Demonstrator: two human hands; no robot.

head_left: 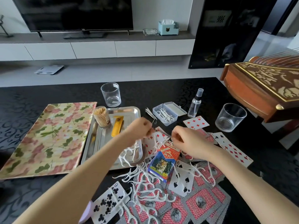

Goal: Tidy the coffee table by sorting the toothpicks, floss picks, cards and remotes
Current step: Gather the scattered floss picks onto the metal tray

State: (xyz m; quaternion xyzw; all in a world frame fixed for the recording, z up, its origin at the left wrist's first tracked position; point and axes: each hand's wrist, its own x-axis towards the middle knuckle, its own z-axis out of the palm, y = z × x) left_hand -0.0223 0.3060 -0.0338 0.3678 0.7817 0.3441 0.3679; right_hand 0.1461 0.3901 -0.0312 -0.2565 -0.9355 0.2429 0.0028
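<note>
White floss picks (146,198) strew cards (202,202) and steel tray (129,112) around hands (140,129) (186,141), apparently pinching some.

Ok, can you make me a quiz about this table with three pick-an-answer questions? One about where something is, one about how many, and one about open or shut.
1. Where does the toothpick jar stand? A on the flowery mat; B in the metal tray; C inside a glass.
2. How many drinking glasses are on the coffee table? A one; B four; C two.
3. The clear floss pick box is: A open; B shut; C upside down.
Answers: 1 B, the jar stands in the tray's far left corner. 2 C, one behind the tray, one at the far right. 3 A, its lid lies flipped back, picks showing inside.
</note>
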